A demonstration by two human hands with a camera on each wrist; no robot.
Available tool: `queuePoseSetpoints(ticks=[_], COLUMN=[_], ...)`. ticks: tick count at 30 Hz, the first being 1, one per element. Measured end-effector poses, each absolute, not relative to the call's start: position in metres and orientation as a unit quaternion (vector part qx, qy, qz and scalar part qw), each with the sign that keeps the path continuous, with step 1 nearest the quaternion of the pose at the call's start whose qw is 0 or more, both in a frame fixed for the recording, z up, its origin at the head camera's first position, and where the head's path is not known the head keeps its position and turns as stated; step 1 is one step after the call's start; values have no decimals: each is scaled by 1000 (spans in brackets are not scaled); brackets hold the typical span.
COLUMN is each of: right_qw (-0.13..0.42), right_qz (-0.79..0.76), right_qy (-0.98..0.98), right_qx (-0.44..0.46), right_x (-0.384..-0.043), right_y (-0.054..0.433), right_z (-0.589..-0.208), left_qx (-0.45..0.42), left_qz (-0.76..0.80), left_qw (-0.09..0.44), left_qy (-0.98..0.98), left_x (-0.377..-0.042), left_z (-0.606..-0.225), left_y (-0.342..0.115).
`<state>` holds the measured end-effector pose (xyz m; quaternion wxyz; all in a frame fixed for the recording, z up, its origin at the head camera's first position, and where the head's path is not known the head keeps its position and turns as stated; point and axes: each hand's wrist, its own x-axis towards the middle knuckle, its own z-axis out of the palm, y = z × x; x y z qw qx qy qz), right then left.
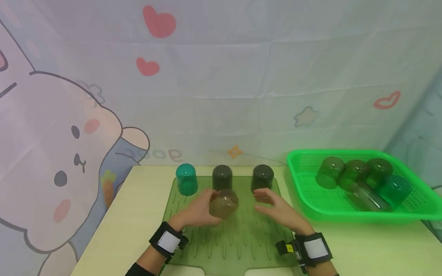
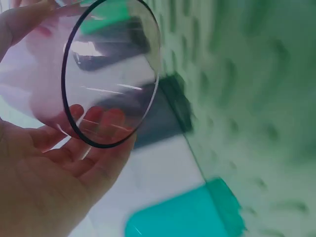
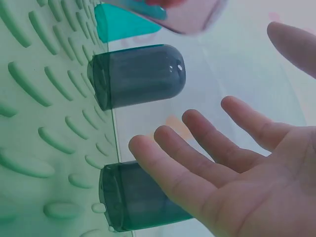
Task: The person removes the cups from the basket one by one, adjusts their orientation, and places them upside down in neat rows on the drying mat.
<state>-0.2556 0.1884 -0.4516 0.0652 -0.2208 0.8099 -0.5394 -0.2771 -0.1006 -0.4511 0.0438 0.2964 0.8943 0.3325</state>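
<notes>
My left hand point(image 1: 198, 211) grips a clear, pinkish-brown tumbler point(image 1: 226, 206) by its side, mouth downward, over the front of a green ridged draining tray point(image 1: 241, 247). In the left wrist view the tumbler's open rim faces the camera, with fingertips showing through its wall. My right hand point(image 1: 281, 212) holds nothing; its fingers are spread apart in the right wrist view, near a dark grey cup point(image 1: 262, 177). Along the tray's back edge that cup stands upside down in a row with another dark grey cup point(image 1: 222, 176) and a teal cup point(image 1: 187, 181).
A bright green plastic basket point(image 1: 345, 217) stands on the table at the right. Inside it are several cups, among them a teal one point(image 1: 395, 189) and a clear one point(image 1: 371, 197) on its side. A printed cloth point(image 1: 221, 96) hangs behind the pale table point(image 1: 117, 234).
</notes>
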Motion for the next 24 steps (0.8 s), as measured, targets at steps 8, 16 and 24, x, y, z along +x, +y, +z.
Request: queuePoseSetpoints(ticks=[8,16,24], right_qw=[66,70,77], right_qz=[-538,-533,-529], right_qy=[813,817,821], right_qx=[-212,-206,-201], right_x=[-257,-254,-254], right_y=[191,191,191], right_z=[-452,-450,-450], left_qx=[251,202,156], left_qz=[394,423,436], left_qw=[43,42,48], left_qy=[883,882,885], left_x=[-288,-300,-302], left_z=[-456,-470,-480], left_y=[-142,-164,-181])
